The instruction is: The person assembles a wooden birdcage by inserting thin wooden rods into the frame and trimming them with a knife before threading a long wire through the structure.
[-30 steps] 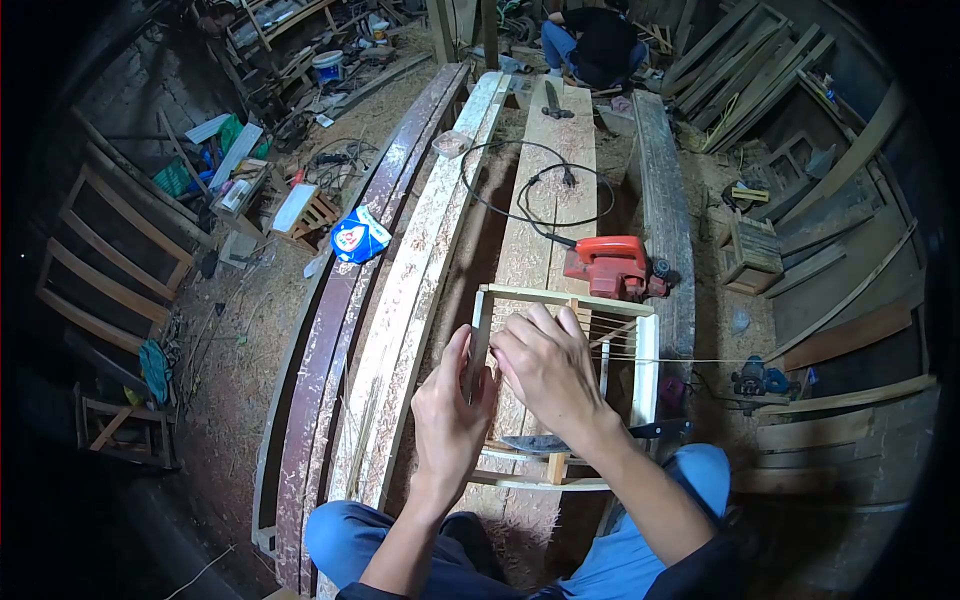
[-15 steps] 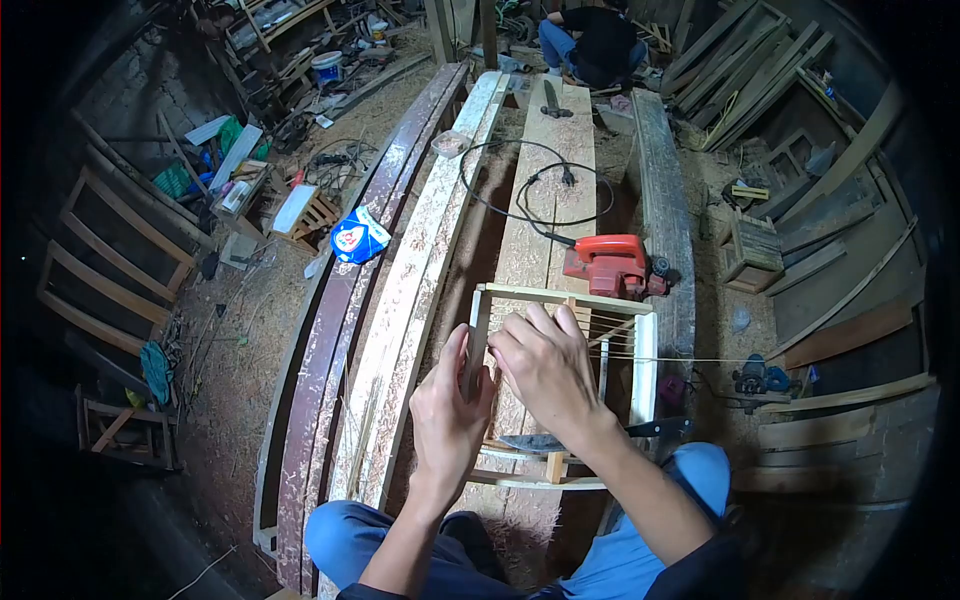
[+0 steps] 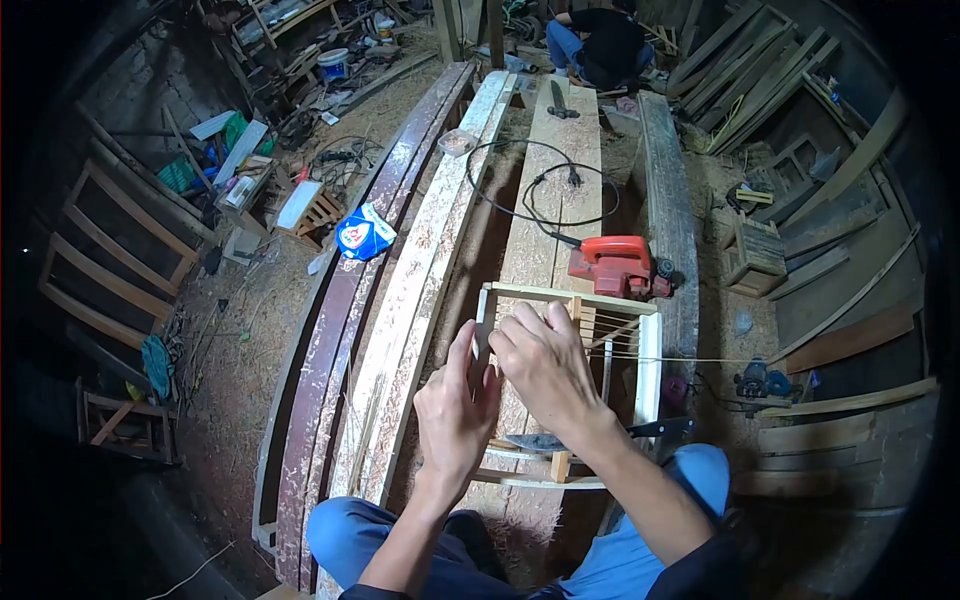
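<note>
A small wooden frame [image 3: 648,372] with thin slats or rods inside lies over the planks in front of my knees. My left hand [image 3: 450,415] is closed around its left rail, index finger pointing up along the wood. My right hand [image 3: 540,355] is curled with its fingertips against the inner side of that same rail; what they pinch is hidden. A thin pale strand [image 3: 705,359] runs out to the right from behind my right hand, across the frame. Below my right forearm a knife with a black handle [image 3: 660,428] lies across the frame.
A red power planer [image 3: 615,267] with a black cord [image 3: 520,215] sits beyond the frame. Long shaving-covered planks [image 3: 410,290] stretch away, one bearing a blue packet [image 3: 365,233]. A hammer-like tool [image 3: 561,103] lies farther off. Another person [image 3: 605,45] crouches at the back.
My left index finger has straightened upward along the rail. My right hand has shifted only slightly at the same rail. The whole view has moved a little.
</note>
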The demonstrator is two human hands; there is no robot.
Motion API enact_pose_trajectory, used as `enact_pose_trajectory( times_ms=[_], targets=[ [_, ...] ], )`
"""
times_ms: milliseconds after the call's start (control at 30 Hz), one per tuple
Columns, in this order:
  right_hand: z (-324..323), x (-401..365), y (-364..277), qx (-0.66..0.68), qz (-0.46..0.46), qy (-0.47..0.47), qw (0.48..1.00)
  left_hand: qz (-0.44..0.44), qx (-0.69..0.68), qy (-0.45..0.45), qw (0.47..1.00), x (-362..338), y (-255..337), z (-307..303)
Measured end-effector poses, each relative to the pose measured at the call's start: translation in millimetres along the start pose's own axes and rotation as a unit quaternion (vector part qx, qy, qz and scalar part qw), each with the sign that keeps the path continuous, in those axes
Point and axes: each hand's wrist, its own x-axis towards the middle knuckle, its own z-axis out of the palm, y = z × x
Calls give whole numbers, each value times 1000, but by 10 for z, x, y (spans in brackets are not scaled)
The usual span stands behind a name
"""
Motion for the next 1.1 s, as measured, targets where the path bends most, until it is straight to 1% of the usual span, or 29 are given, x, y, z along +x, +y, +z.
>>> enact_pose_trajectory(
  times_ms=[100, 233, 300, 400, 500, 567, 667, 767, 833, 967, 1033, 1100],
  targets=[
    [30, 8, 6, 9, -5, 9, 1000, 17, -6, 21, 1000, 0, -50, 36],
    [0, -20, 33, 11, 3, 7, 1000, 36, -43, 19, 998, -13, -122, 69],
    [-18, -27, 16, 16, 7, 18, 1000, 23, -87, 32, 995, -14, -113, 70],
    [-97, -69, -27, -1, 9, 10, 1000, 12, -86, 35, 996, -26, -137, 87],
    [-181, -112, -13, -12, 10, 16, 1000, -8, -112, 20, 993, -28, -93, 62],
    [-204, -138, 9, -9, 24, -1, 1000, -13, -123, 17, 992, -30, -93, 52],
    [-212, -152, -10, -32, 20, -11, 999, -18, -124, 7, 992, -24, -80, 42],
    [-191, -149, -17, -37, 32, -12, 999, -7, -123, 25, 992, -12, -83, 50],
    [-182, -142, -16, -34, 30, -11, 999, 34, -60, 50, 996, -12, -128, 76],
    [-159, -123, -12, -15, 29, -11, 999, 7, -18, 38, 999, -12, -108, 74],
    [-147, -98, -15, -10, 23, -11, 1000, 34, -11, 53, 998, -6, -123, 84],
    [-123, -77, -25, -4, 18, -11, 1000, 32, -3, 51, 998, -8, -125, 77]
  ],
)
